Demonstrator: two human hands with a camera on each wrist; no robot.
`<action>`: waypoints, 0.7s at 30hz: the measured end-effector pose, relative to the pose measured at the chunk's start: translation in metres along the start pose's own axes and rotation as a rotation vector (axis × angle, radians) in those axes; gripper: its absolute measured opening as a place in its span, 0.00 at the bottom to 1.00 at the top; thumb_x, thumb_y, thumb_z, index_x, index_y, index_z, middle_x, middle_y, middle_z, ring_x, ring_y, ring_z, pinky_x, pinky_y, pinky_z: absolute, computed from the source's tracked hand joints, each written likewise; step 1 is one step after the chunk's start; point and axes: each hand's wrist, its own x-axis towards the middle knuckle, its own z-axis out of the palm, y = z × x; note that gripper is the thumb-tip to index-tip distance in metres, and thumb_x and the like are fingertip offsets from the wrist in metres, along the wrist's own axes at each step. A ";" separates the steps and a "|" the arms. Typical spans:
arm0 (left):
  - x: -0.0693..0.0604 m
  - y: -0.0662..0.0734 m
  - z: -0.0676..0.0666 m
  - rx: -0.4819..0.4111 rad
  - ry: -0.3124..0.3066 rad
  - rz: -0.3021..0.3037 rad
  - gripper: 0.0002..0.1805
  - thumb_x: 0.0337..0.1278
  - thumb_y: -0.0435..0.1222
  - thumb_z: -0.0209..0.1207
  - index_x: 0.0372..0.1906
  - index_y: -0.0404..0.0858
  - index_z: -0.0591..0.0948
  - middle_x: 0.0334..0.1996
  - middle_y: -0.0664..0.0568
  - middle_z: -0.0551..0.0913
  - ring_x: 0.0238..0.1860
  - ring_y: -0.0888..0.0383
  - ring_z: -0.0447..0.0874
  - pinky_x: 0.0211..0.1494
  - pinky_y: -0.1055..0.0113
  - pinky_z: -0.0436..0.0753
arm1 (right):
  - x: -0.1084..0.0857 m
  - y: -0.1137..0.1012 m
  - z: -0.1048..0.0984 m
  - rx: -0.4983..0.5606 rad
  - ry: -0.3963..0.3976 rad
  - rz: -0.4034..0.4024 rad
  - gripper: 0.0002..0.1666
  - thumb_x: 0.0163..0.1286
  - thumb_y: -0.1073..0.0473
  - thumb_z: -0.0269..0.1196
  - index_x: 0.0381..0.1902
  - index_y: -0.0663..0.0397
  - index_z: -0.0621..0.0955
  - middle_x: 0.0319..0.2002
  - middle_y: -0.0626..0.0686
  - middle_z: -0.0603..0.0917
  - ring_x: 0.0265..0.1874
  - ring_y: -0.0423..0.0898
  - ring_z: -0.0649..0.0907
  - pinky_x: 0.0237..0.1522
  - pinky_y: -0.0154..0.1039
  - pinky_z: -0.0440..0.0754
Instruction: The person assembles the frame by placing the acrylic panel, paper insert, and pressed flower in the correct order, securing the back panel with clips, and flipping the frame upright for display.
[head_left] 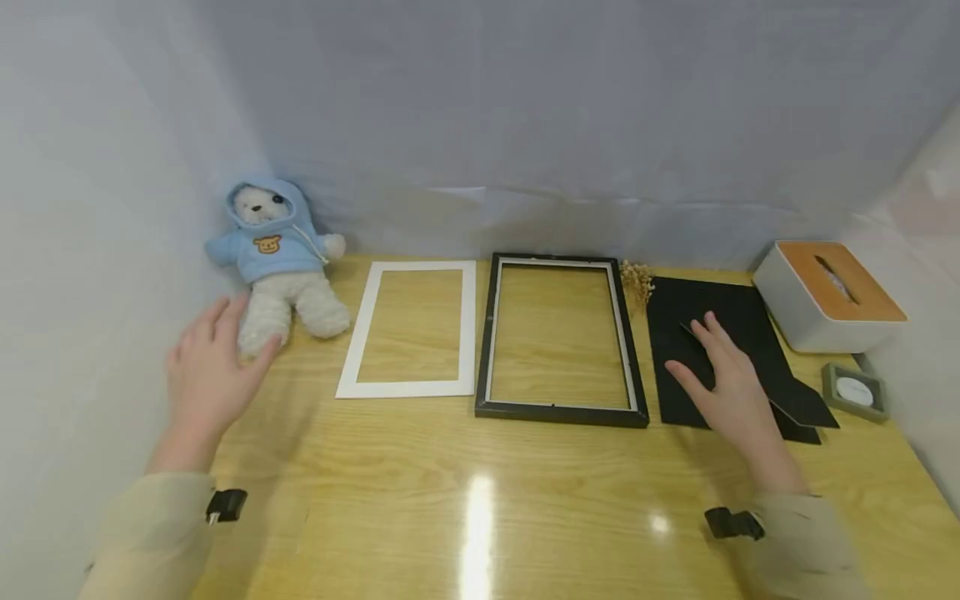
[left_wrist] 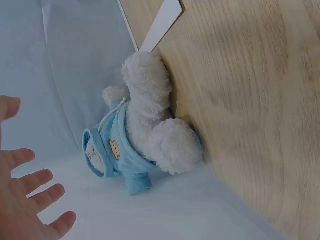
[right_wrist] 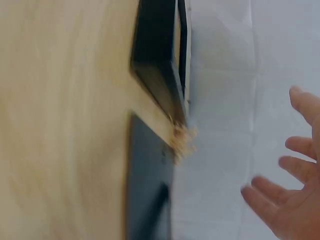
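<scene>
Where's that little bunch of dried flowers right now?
In the head view, the dried flowers are right of centre near the back of the table, between the upper right corner of the black frame and the black board.

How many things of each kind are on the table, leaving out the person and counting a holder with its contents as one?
Plush toy: 1
Open rectangular frames, white frame and black frame: 2
Black board with flap: 1
Dried flower sprig: 1
Tissue box: 1
Small grey holder with white disc: 1
Total: 7
</scene>
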 end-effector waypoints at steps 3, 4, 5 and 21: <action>0.000 -0.004 0.001 -0.061 0.050 0.007 0.34 0.66 0.47 0.51 0.70 0.34 0.61 0.67 0.32 0.60 0.64 0.30 0.58 0.62 0.32 0.56 | -0.003 -0.002 0.012 0.146 0.020 0.010 0.38 0.71 0.50 0.58 0.72 0.58 0.60 0.71 0.62 0.58 0.63 0.65 0.66 0.56 0.62 0.71; 0.001 -0.005 0.002 -0.079 0.062 0.009 0.32 0.66 0.45 0.51 0.69 0.32 0.64 0.65 0.31 0.63 0.62 0.30 0.60 0.62 0.33 0.58 | -0.005 -0.002 0.016 0.182 0.026 0.013 0.36 0.71 0.51 0.59 0.71 0.59 0.62 0.69 0.62 0.62 0.60 0.63 0.69 0.53 0.58 0.75; 0.001 -0.006 0.002 -0.103 0.067 0.009 0.30 0.66 0.43 0.52 0.67 0.30 0.66 0.64 0.30 0.64 0.61 0.29 0.61 0.62 0.34 0.59 | -0.006 -0.002 0.020 0.215 0.030 0.017 0.34 0.71 0.53 0.58 0.70 0.59 0.64 0.67 0.63 0.65 0.58 0.60 0.72 0.52 0.52 0.78; -0.004 -0.066 0.016 -0.942 -0.029 -0.492 0.11 0.68 0.39 0.52 0.51 0.46 0.77 0.42 0.66 0.76 0.43 0.70 0.74 0.49 0.81 0.74 | -0.019 0.000 0.066 0.500 -0.104 0.192 0.30 0.67 0.57 0.63 0.65 0.59 0.71 0.64 0.59 0.69 0.63 0.57 0.68 0.60 0.31 0.71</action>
